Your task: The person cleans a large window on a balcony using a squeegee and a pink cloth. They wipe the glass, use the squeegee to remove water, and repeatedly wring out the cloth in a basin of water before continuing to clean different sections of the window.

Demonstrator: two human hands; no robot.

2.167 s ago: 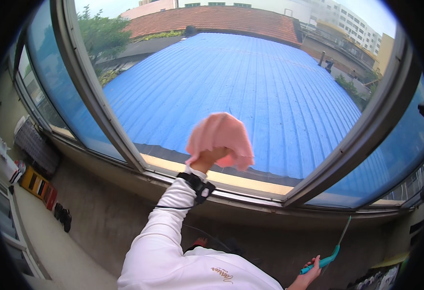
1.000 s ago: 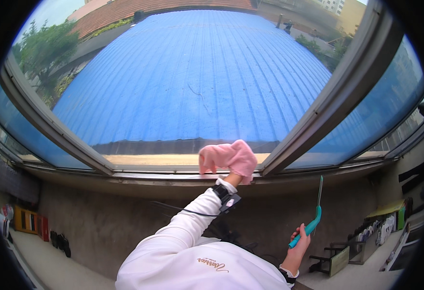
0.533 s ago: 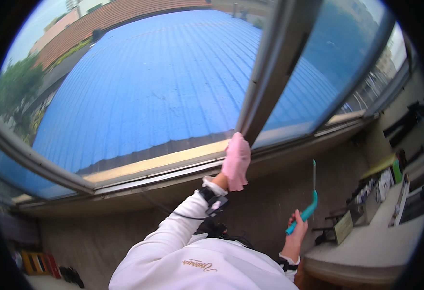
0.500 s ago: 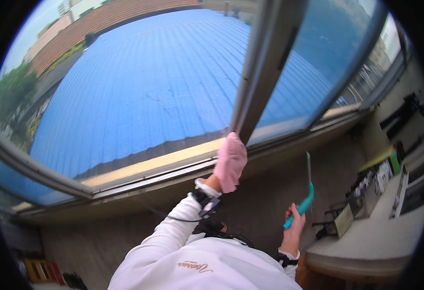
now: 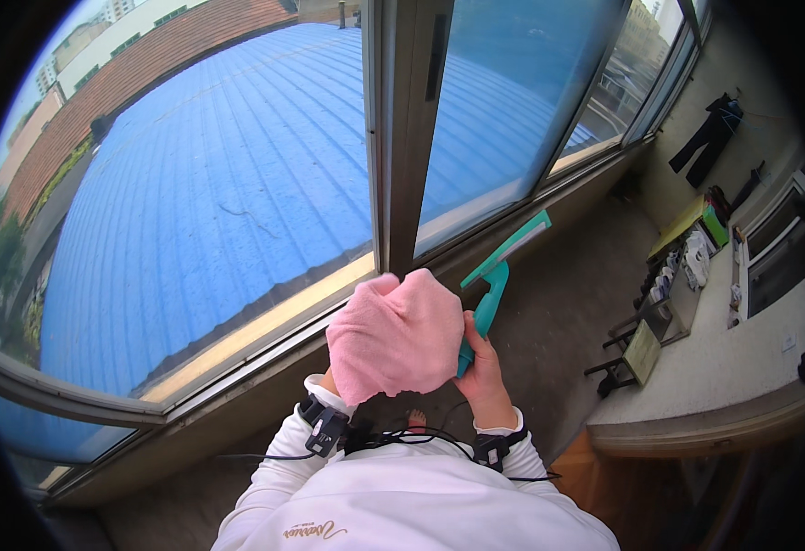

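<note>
A pink cloth (image 5: 395,335) is bunched over my left hand (image 5: 332,381), which is almost fully hidden under it. My right hand (image 5: 481,372) grips the handle of a teal window squeegee (image 5: 497,269), its blade pointing up and to the right. Both hands are raised close together in front of my chest, the cloth touching the squeegee handle. They sit just below the grey vertical window frame (image 5: 404,129).
Large window panes (image 5: 210,202) look out on a blue corrugated roof. The window sill (image 5: 237,354) runs across below them. At the right stand a pale counter (image 5: 724,367), a small folding rack (image 5: 637,344) and shelves with several items. Dark clothing (image 5: 710,138) hangs further back.
My left hand with the cloth has come off the glass and down to my chest. My right hand has lifted the squeegee up beside it. The view has swung to the right.
</note>
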